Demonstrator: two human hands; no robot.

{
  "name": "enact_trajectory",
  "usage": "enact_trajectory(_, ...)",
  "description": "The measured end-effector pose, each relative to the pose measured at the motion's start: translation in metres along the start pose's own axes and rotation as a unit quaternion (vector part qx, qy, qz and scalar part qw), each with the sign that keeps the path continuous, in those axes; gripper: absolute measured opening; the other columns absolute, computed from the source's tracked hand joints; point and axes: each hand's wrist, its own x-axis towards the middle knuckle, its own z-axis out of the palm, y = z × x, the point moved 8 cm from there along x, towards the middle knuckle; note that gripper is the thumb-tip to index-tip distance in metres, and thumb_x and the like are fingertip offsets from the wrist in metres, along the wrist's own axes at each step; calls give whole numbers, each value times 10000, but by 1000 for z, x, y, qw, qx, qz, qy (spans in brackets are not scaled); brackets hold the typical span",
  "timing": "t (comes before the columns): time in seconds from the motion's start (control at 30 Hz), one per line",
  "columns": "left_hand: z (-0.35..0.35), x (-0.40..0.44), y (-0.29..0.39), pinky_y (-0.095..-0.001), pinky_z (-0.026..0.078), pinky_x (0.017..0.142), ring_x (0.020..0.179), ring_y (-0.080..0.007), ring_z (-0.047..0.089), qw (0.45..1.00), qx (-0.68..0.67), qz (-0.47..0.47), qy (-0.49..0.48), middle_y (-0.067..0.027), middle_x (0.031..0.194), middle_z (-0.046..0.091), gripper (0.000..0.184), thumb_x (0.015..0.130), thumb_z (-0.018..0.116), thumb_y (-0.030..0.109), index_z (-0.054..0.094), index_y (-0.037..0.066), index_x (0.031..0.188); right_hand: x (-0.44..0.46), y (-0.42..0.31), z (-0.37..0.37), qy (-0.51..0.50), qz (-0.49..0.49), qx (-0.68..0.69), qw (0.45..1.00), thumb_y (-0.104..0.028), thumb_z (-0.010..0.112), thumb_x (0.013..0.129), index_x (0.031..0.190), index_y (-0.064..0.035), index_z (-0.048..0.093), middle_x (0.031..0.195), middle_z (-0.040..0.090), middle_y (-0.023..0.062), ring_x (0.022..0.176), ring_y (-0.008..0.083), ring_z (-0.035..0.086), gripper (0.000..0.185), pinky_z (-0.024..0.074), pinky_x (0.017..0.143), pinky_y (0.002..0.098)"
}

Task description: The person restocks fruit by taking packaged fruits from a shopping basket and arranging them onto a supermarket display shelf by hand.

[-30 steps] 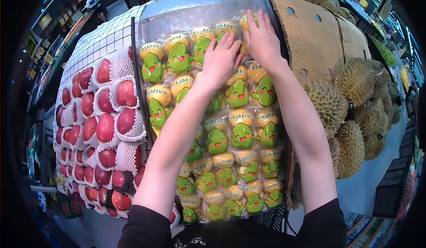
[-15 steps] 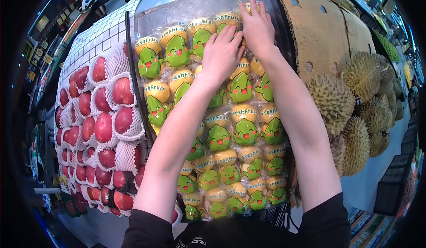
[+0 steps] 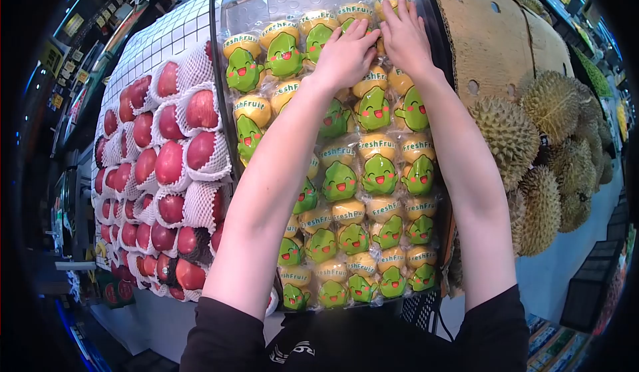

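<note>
Rows of round yellow fruit in clear plastic bags, printed "FreshFruit" with a smiling green cartoon, fill a sloped black-edged display; one wrapped fruit (image 3: pixel 380 174) lies mid-display. Both my arms reach over it to the back right. My left hand (image 3: pixel 347 55) rests palm down on the bagged fruit of the upper rows, fingers stretched forward. Close beside it, my right hand (image 3: pixel 407 42) lies over the fruit in the far right corner, its fingers extended and slightly apart. The packs directly under both hands are mostly hidden.
Red apples (image 3: pixel 170 163) in white foam nets are stacked at left, beyond a black divider (image 3: pixel 222 92). To the right, durians (image 3: pixel 504 139) sit below a cardboard sheet (image 3: pixel 489 29) with holes. A white wire grid (image 3: pixel 163 29) stands behind the apples.
The whole view has shifted, so the display sits slightly further right and higher. My hands stay on the back right packs; slightly more of the corner pack shows beside my right fingers.
</note>
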Motion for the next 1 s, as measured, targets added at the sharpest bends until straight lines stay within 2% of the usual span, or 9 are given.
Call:
enact_trajectory(0.13, -16, -9, 6, -444, 289, 1120, 1377, -341, 337, 992, -120, -37, 20, -220, 1442, 403, 451, 943, 511, 200, 466, 88, 1378, -27, -5, -12, -24, 25, 49, 998, -240, 437, 973, 1393, -47, 394, 1452, 341, 253, 1366, 429, 293, 464, 285, 1093, 548)
enact_trajectory(0.27, -59, -53, 39, -387, 410, 1026, 1245, -364, 498, 938, -293, -105, 152, -248, 1293, 545, 361, 928, 550, 168, 566, -5, 1245, -67, -22, -30, 14, 21, 58, 998, -230, 451, 971, 1378, -16, 412, 1425, 375, 272, 1359, 433, 309, 462, 283, 1089, 554)
enact_trajectory(0.5, -110, -200, 108, -321, 471, 928, 1070, -236, 635, 876, -404, -217, 152, -181, 1132, 666, 304, 923, 591, 123, 615, -35, 1182, -149, -74, -88, 25, 38, 200, 979, -262, 506, 970, 1326, -3, 509, 1394, 458, 235, 1361, 371, 353, 439, 251, 1129, 456)
enact_trajectory(0.53, -113, -222, 117, -316, 482, 910, 1039, -221, 646, 872, -412, -222, 143, -171, 1104, 678, 285, 919, 596, 103, 625, -33, 1168, -161, -82, -100, 43, 38, 240, 969, -234, 545, 959, 1281, 0, 556, 1321, 541, 217, 1301, 332, 458, 398, 317, 1100, 423)
enact_trajectory(0.63, -115, -282, 143, -296, 522, 825, 913, -196, 683, 876, -433, -207, 40, -139, 993, 708, 238, 916, 585, 44, 635, -50, 1129, -205, -99, -131, 32, 88, 369, 925, -218, 581, 932, 1164, 19, 627, 1198, 617, 222, 1180, 354, 560, 335, 392, 1037, 461)
enact_trajectory(0.67, -111, -305, 147, -292, 528, 801, 877, -186, 685, 848, -469, -245, 21, -133, 965, 711, 223, 922, 577, 42, 639, -51, 1116, -223, -103, -144, 53, 132, 401, 905, -176, 587, 938, 1118, 13, 657, 1067, 685, 186, 1034, 278, 658, 270, 485, 928, 365)
enact_trajectory(0.8, -86, -395, 171, -262, 532, 722, 796, -148, 678, 719, -590, -354, -98, -107, 877, 707, 195, 943, 559, 65, 647, -52, 1072, -313, -106, -146, 9, 312, 482, 819, -123, 559, 956, 1106, 28, 656, 956, 720, 117, 910, 144, 672, 233, 514, 812, 269)
enact_trajectory(0.93, -67, -442, 197, -269, 523, 762, 829, -142, 664, 713, -560, -323, -273, -109, 920, 698, 229, 942, 575, 85, 632, -51, 1117, -400, -135, -134, -43, 382, 488, 784, -119, 557, 957, 1088, 20, 658, 847, 702, 83, 796, 102, 653, 217, 513, 721, 252)
enact_trajectory(1.0, -73, -439, 207, -317, 521, 797, 877, -228, 680, 799, -468, -212, -312, -137, 971, 697, 254, 914, 608, 121, 635, -32, 1115, -427, -165, -127, -70, 381, 505, 771, -129, 554, 957, 1050, 26, 660, 811, 691, 64, 750, 97, 644, 209, 508, 690, 246)
